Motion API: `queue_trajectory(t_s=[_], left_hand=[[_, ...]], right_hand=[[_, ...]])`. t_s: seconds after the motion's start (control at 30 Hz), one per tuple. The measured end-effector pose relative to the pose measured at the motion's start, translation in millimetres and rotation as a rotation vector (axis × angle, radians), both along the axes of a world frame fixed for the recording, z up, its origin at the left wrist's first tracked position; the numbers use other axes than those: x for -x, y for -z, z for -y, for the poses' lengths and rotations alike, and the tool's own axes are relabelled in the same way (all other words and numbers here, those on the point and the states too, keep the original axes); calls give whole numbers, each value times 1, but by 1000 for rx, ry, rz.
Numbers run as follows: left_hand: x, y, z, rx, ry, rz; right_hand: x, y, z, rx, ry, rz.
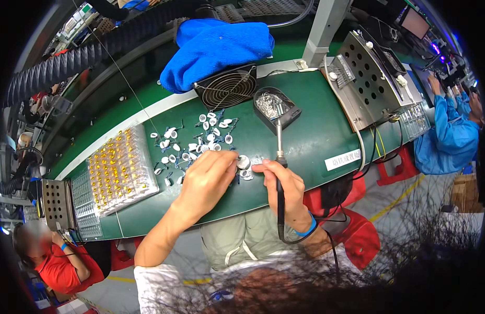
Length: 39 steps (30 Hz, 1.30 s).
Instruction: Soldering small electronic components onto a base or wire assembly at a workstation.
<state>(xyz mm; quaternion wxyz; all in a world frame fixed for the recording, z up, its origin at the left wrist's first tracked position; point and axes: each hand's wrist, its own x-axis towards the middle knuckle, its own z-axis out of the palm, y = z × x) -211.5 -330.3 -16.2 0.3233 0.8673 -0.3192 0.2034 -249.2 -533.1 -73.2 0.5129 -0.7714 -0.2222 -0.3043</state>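
My left hand [208,175] is closed in a pinch, its fingertips at the edge of a small white round part [244,161]; what exactly they grip is too small to make out. My right hand [288,188] is wrapped round a soldering iron [280,196] with a black handle. The iron's metal barrel points away from me, over a black scoop-shaped tray [292,116] of shiny metal bits [270,106]. Thumb and fingertip of that hand come close to the white part from the right. Beyond my left hand lie several white oval caps [202,118] with dark blue wires.
To the left stands a stack of clear trays [148,180] with gold-coloured pieces. A black fan [226,89] with a blue cloth [216,47] on it stands behind. A perforated metal box [365,78] is at right. Co-workers in red [70,269] and blue [446,141] sit at either side.
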Motion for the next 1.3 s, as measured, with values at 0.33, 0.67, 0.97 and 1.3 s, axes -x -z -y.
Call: queue_trajectory(t_s=[0.33,0.67,0.97,1.3], left_hand=[[1,15,10,-48,45,-47],[12,-15,-38,-173,147,207],[-13,-48,-241,-290,-526,-43],[-54,-37,-234,-419,-466,-70]], right_hand=[[-9,-4,0,194,-15,32],[-6,3,-1,311,39,108],[-5,-10,-4,213,-34,43],[-1,-4,-3,153,-16,-42]])
